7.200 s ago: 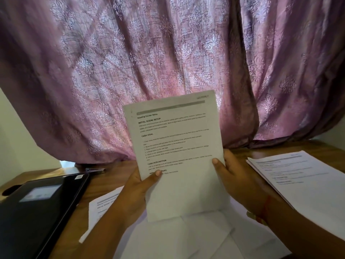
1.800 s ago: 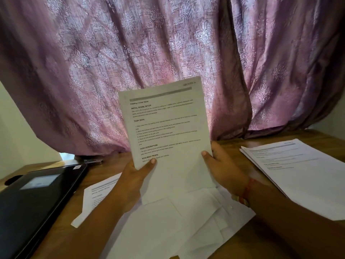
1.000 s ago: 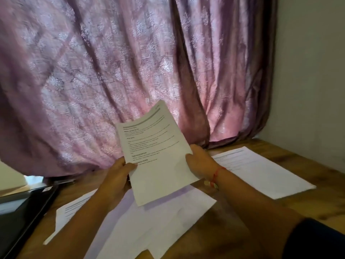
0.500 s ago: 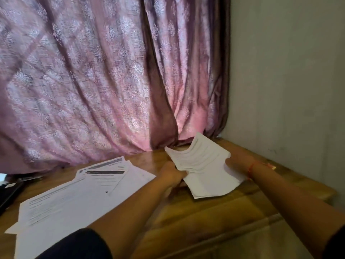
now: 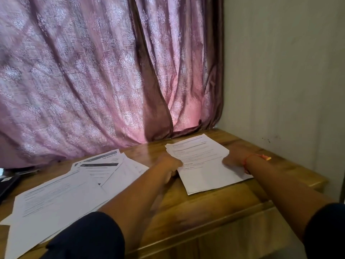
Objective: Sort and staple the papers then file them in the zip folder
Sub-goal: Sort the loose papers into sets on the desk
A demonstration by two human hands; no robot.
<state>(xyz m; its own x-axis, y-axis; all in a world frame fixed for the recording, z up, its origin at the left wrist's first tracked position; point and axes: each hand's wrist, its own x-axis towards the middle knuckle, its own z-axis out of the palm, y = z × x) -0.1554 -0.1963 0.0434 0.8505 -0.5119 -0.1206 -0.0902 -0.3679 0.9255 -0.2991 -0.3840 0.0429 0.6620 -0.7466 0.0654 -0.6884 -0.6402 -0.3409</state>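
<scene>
A stack of printed papers point(image 5: 201, 161) lies flat on the wooden table point(image 5: 205, 206) near the right corner, with the printed sheet I carried lying on top. My left hand point(image 5: 170, 164) grips that sheet's left edge with curled fingers. My right hand point(image 5: 233, 158), with a red thread at the wrist, holds its right edge. Several loose sheets point(image 5: 65, 193) are spread over the left of the table. A sliver of the black zip folder point(image 5: 7, 182) shows at the far left edge. No stapler can be made out.
A purple patterned curtain point(image 5: 104, 77) hangs behind the table down to its back edge. A pale wall point(image 5: 283, 81) closes off the right side. Bare wood lies between the two groups of papers and along the front edge.
I turned right and carried the printed sheet from in front of me over to the right stack. It was curled in the air half a second ago and now lies flat on the stack.
</scene>
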